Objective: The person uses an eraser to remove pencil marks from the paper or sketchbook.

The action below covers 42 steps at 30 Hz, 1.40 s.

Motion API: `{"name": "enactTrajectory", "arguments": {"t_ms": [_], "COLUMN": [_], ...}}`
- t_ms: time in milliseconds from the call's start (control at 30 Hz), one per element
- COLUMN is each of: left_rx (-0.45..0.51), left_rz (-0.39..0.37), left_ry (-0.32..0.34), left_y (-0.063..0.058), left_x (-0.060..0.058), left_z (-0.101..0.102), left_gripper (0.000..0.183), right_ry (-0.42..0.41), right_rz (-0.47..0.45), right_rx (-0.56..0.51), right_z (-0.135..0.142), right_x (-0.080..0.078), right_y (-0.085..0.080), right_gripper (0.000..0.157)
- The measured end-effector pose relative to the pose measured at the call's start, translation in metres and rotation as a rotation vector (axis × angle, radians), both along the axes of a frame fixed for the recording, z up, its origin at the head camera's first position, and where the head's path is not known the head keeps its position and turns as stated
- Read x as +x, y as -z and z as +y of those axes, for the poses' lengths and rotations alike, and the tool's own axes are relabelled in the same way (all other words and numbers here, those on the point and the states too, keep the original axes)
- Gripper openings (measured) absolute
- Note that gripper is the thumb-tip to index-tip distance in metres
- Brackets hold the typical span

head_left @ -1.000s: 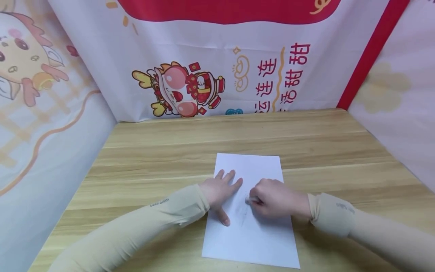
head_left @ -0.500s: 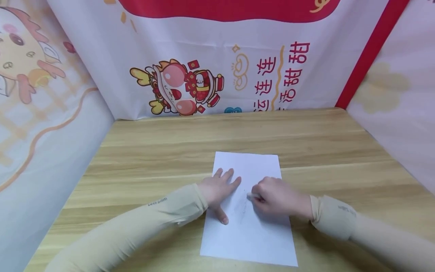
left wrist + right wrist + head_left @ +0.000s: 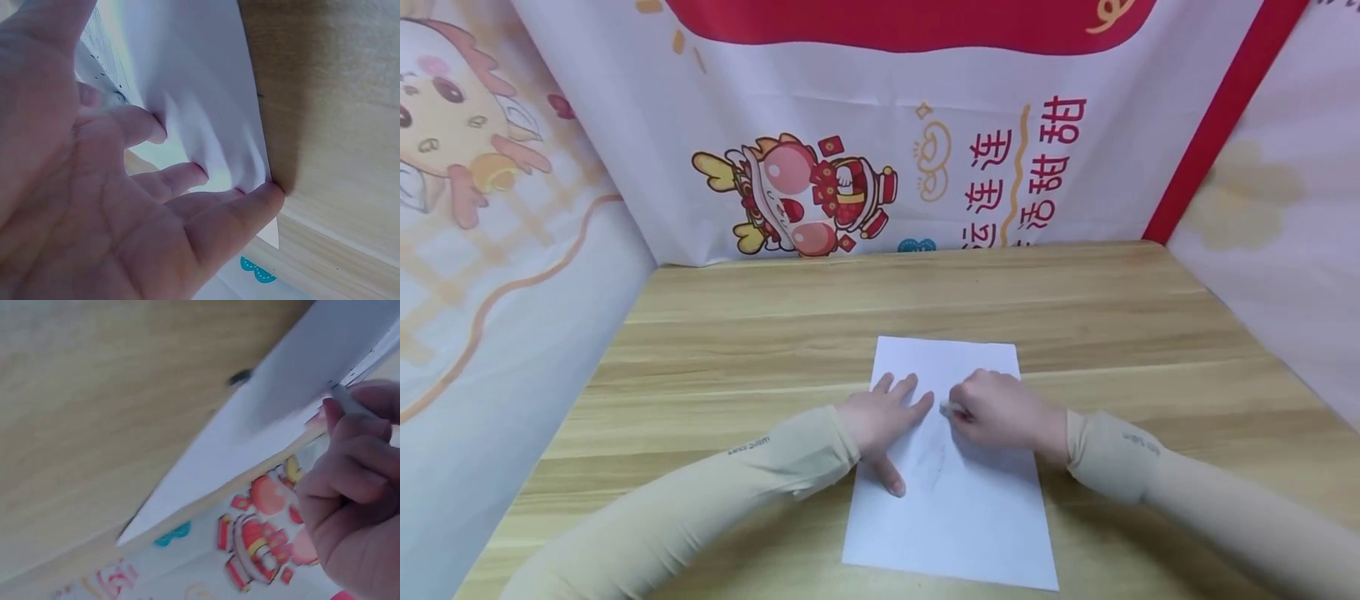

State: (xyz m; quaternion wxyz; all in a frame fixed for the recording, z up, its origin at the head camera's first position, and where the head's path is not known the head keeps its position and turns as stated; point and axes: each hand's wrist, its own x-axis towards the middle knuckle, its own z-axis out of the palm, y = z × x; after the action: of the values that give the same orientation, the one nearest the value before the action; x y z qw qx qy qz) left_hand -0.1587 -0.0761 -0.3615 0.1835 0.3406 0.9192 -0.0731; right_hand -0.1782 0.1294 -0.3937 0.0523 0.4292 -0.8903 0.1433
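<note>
A white sheet of paper lies lengthwise on the wooden table, with faint grey pencil-like smudges near its middle. My left hand rests on the sheet's left side with fingers spread; in the left wrist view its fingertips touch the paper close to its edge. Between curled fingers and thumb, my right hand pinches a small whitish eraser, its end against the paper above the smudges. Most of the eraser is hidden by the fingers in the right wrist view. Tiny dark crumbs dot the paper there.
The wooden table extends around the paper. Behind it hangs a white cloth with red prints and a cartoon figure; patterned cloths also stand at both sides. A small blurred dark spot shows at the paper's edge in the right wrist view.
My right hand has moved with the eraser up the paper, away from the body. The left hand stays in place on the sheet.
</note>
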Motion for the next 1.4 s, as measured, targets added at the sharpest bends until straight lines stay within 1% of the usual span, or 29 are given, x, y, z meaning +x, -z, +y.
{"name": "enactTrajectory", "arguments": {"t_ms": [100, 167, 233, 333, 400, 467, 567, 633, 700, 733, 833, 933, 1000, 1033, 1100, 1267, 1333, 1400], "left_rx": [0.002, -0.004, -0.020, -0.035, -0.033, -0.023, -0.007, -0.006, -0.008, -0.010, -0.007, 0.000, 0.007, 0.009, 0.015, 0.029, 0.033, 0.036], "left_rz": [-0.006, 0.006, 0.019, 0.030, 0.026, 0.016, 0.002, 0.001, 0.003, 0.005, -0.002, -0.011, -0.015, -0.016, -0.018, -0.018, -0.018, -0.015], "left_ry": [0.003, 0.001, -0.003, -0.007, -0.006, -0.005, -0.007, -0.013, -0.019, -0.022, -0.024, -0.016, -0.012, -0.012, -0.016, -0.012, -0.007, -0.002], "left_y": [-0.001, -0.001, -0.002, -0.002, -0.003, -0.002, -0.001, 0.000, 0.000, 0.000, 0.000, 0.000, 0.002, 0.003, 0.004, 0.006, 0.006, 0.006], "left_x": [0.000, 0.001, 0.000, -0.001, -0.002, -0.003, -0.003, -0.004, -0.004, -0.005, -0.006, -0.006, -0.005, -0.005, -0.004, -0.002, -0.002, -0.001], "left_z": [0.001, 0.002, 0.003, 0.003, 0.003, 0.003, 0.003, 0.002, 0.001, 0.001, 0.000, 0.000, 0.000, 0.000, 0.000, 0.000, 0.000, 0.000], "left_gripper": [0.123, 0.123, 0.124, 0.124, 0.124, 0.124, 0.124, 0.124, 0.124, 0.125, 0.124, 0.123, 0.122, 0.122, 0.122, 0.122, 0.122, 0.123], "right_ry": [-0.096, -0.139, -0.133, -0.062, -0.043, -0.075, -0.165, -0.192, -0.186, -0.169, -0.096, -0.047, -0.035, -0.038, -0.027, 0.027, 0.017, -0.024], "right_rz": [-0.080, -0.111, -0.105, -0.059, -0.053, -0.079, -0.123, -0.125, -0.104, -0.075, 0.010, 0.025, 0.001, -0.013, -0.011, 0.069, 0.095, 0.091], "right_rx": [0.010, 0.004, -0.009, -0.026, -0.018, -0.009, 0.014, 0.018, 0.024, 0.025, 0.033, 0.038, 0.047, 0.051, 0.069, 0.129, 0.152, 0.160], "right_z": [0.001, 0.001, 0.001, 0.000, 0.000, 0.000, 0.002, 0.003, 0.002, 0.001, 0.002, 0.005, 0.006, 0.006, 0.005, 0.001, -0.001, -0.003], "right_x": [0.006, 0.009, 0.006, -0.004, -0.008, -0.006, 0.006, 0.012, 0.013, 0.011, -0.005, -0.020, -0.024, -0.024, -0.020, -0.004, 0.004, 0.012], "right_y": [-0.002, -0.003, -0.004, -0.005, -0.003, -0.003, -0.005, -0.007, -0.008, -0.008, -0.004, 0.000, 0.001, 0.001, 0.003, 0.004, 0.002, -0.001], "right_gripper": [0.037, 0.036, 0.037, 0.038, 0.038, 0.038, 0.037, 0.036, 0.034, 0.034, 0.034, 0.034, 0.034, 0.033, 0.031, 0.024, 0.021, 0.019]}}
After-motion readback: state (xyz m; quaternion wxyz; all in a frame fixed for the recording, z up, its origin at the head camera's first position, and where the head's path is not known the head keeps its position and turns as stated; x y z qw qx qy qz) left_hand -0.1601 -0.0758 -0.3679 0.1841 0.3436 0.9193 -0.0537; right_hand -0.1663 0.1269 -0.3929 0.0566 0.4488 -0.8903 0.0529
